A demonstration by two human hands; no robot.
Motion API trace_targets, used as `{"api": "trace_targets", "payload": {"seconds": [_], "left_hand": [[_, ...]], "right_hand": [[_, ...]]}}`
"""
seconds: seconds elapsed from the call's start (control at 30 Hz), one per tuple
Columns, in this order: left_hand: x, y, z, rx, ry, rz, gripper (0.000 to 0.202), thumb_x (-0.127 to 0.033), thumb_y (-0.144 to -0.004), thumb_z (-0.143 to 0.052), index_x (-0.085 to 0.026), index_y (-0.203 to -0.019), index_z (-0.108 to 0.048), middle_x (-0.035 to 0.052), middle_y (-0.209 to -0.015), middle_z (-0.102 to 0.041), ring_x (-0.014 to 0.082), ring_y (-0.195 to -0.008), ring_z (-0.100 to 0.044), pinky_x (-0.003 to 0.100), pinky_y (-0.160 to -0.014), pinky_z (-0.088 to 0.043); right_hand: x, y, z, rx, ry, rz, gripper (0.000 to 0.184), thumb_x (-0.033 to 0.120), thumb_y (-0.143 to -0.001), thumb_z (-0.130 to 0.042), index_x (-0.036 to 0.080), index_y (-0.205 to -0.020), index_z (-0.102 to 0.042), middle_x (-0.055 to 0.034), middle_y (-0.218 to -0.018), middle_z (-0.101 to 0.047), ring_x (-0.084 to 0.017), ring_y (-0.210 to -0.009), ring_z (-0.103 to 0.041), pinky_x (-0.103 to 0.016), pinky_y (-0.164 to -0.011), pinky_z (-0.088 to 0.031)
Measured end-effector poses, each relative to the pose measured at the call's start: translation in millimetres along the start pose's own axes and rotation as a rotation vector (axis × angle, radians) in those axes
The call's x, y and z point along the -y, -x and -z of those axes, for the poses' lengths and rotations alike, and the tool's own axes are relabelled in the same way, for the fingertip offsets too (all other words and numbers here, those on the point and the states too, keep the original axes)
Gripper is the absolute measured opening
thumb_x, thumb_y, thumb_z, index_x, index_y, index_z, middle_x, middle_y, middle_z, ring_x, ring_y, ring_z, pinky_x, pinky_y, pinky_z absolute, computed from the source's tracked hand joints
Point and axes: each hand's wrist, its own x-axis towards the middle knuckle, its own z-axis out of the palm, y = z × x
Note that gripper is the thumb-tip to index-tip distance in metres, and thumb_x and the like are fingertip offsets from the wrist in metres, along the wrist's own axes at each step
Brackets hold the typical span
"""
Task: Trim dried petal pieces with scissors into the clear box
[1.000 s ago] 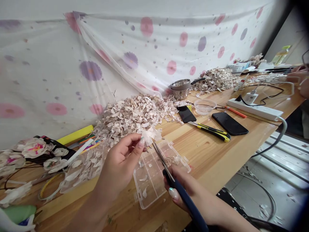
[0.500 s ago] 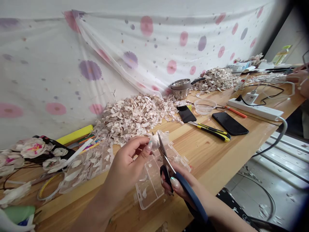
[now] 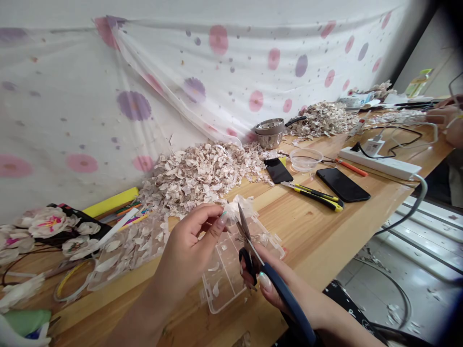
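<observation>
My left hand [image 3: 188, 248] pinches a small white frilly piece [image 3: 239, 208] between thumb and fingertips, above a clear plastic compartment box [image 3: 231, 270]. My right hand [image 3: 269, 289] grips blue-handled scissors [image 3: 253, 250]; their blades point up and touch the underside of the white piece. A large heap of pale flakes [image 3: 202, 173] lies just behind the hands on the wooden table [image 3: 325, 231].
Two black phones [image 3: 343, 184], a yellow-black tool [image 3: 314, 193], a clear bowl [image 3: 306, 159], steel pans [image 3: 269, 132] and a power strip [image 3: 383, 164] sit to the right. White fabric flowers [image 3: 47, 226] lie left. Another person's hand [image 3: 446, 118] is far right.
The scissors rose from pointing below the white piece to meeting it, with my right hand moving up and left. My left hand shifted slightly right and down.
</observation>
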Motion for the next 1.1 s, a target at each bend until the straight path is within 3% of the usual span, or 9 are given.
{"api": "trace_targets", "payload": {"seconds": [0.53, 0.7, 1.1], "left_hand": [[2.0, -3.1, 1.9, 0.099, 0.134, 0.074, 0.021, -0.04, -0.087, -0.061, -0.022, -0.096, -0.065, -0.0008, -0.081, -0.065, 0.0121, -0.075, -0.062, 0.02, -0.072, -0.051], [-1.1, -4.9, 3.7, 0.138, 0.145, 0.041, 0.016, -0.036, -0.088, -0.059, -0.022, -0.093, -0.066, -0.0024, -0.073, -0.065, 0.0108, -0.072, -0.06, 0.018, -0.068, -0.049], [-1.2, -7.1, 6.9, 0.181, 0.187, 0.05, 0.013, -0.035, -0.088, -0.061, -0.024, -0.091, -0.068, -0.0043, -0.074, -0.067, 0.0085, -0.07, -0.061, 0.015, -0.064, -0.046]], "right_hand": [[-10.5, -1.5, -1.9, -0.065, -0.096, 0.034, 0.053, 0.07, -0.084, -0.044, 0.018, -0.095, -0.048, -0.0035, -0.081, -0.046, -0.016, -0.071, -0.042, -0.028, -0.065, -0.041], [-10.0, -0.5, 0.1, -0.05, -0.115, 0.039, 0.051, 0.068, -0.085, -0.044, 0.018, -0.093, -0.049, -0.0026, -0.077, -0.047, -0.015, -0.068, -0.043, -0.028, -0.064, -0.041], [-11.8, 0.5, 2.6, -0.033, -0.22, -0.03, 0.05, 0.067, -0.08, -0.055, 0.017, -0.084, -0.046, 0.0013, -0.071, -0.042, -0.011, -0.06, -0.037, -0.025, -0.055, -0.033]]}}
